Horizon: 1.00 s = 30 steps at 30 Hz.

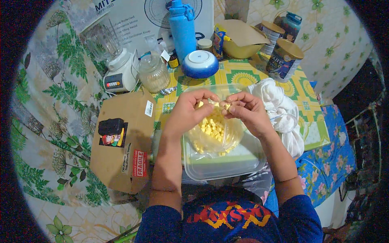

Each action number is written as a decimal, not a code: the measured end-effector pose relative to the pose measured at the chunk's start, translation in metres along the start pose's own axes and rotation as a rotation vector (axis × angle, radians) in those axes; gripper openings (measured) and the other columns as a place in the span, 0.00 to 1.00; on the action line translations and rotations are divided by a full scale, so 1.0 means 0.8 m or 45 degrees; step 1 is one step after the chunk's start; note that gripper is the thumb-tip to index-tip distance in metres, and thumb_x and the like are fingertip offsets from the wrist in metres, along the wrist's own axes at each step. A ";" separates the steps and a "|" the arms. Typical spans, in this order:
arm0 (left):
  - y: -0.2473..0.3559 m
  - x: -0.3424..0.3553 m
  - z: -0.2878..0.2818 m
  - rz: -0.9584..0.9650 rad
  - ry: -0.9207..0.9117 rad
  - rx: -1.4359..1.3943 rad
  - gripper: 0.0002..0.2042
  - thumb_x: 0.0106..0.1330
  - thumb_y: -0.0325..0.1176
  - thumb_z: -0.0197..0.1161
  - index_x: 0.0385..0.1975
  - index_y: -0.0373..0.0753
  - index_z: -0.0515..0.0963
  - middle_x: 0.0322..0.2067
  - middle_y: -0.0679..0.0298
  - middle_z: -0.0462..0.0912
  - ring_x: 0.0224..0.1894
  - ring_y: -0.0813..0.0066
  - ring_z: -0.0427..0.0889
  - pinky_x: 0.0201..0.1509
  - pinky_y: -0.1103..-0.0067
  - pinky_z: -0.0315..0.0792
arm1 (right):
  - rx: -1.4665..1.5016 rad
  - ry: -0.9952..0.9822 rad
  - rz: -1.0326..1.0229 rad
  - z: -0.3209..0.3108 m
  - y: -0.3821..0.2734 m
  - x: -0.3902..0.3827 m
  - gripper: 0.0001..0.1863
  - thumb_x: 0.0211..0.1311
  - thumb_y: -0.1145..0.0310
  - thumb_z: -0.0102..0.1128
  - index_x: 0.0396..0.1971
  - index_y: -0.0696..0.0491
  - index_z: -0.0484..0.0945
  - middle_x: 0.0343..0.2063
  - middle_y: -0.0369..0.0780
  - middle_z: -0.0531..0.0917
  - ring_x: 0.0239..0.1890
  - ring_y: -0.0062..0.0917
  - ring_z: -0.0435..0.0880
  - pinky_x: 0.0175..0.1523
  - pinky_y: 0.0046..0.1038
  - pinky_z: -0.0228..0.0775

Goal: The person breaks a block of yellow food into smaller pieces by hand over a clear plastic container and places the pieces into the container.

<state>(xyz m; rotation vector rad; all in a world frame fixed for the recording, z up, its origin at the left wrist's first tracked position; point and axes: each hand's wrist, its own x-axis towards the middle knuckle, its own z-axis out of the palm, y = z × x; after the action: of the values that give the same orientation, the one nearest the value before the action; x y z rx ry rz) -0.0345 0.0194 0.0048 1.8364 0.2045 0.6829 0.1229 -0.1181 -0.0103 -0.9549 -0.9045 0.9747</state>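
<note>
Well, blocky yellow cubes point(212, 128) crowd a filmy bag point(234, 137); above it, right hand point(250, 112) pinches one, left hand point(189, 110) curls, hold unclear.

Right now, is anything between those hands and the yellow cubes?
Possibly the clear plastic bag around the yellow cubes; I cannot tell whether its mouth is open. Nothing else visible stands between them and the left hand or right hand.

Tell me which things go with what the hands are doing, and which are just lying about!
Seem in use:
- yellow cubes
- bag
- clear tub

Just lying about:
- blue bottle
- blue bowl
- brown box
- glass jar
- blender
- white cloth
</note>
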 end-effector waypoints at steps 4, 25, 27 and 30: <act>0.005 0.000 0.000 -0.027 -0.022 -0.033 0.06 0.55 0.25 0.58 0.32 0.34 0.78 0.30 0.69 0.80 0.33 0.87 0.73 0.39 0.87 0.67 | 0.012 0.010 0.021 -0.003 0.000 0.000 0.14 0.53 0.75 0.62 0.41 0.58 0.75 0.36 0.39 0.81 0.37 0.24 0.82 0.43 0.26 0.75; 0.010 0.005 -0.007 -0.140 0.192 -0.288 0.10 0.66 0.38 0.54 0.36 0.37 0.76 0.15 0.75 0.67 0.16 0.91 0.62 0.16 0.89 0.54 | -0.895 0.003 -0.437 0.000 0.014 0.002 0.13 0.52 0.66 0.64 0.39 0.52 0.81 0.38 0.37 0.83 0.42 0.24 0.78 0.49 0.26 0.67; 0.004 0.009 -0.011 -0.130 0.214 -0.677 0.13 0.67 0.40 0.52 0.42 0.37 0.74 0.17 0.71 0.68 0.15 0.86 0.65 0.17 0.87 0.57 | -0.955 0.007 -0.447 -0.001 0.010 0.002 0.14 0.52 0.66 0.64 0.39 0.52 0.81 0.38 0.37 0.83 0.42 0.24 0.78 0.48 0.26 0.67; -0.005 0.008 -0.023 -0.102 0.214 -0.987 0.15 0.67 0.42 0.51 0.45 0.37 0.72 0.20 0.68 0.71 0.17 0.81 0.67 0.20 0.83 0.61 | -1.035 -0.072 -0.430 0.006 0.006 0.006 0.14 0.51 0.66 0.65 0.39 0.53 0.81 0.38 0.36 0.83 0.42 0.24 0.78 0.47 0.26 0.67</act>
<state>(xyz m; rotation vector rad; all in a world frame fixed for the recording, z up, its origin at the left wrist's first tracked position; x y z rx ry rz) -0.0387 0.0387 0.0074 1.0272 0.0986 0.7293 0.1190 -0.1113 -0.0123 -1.3870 -1.5024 0.3239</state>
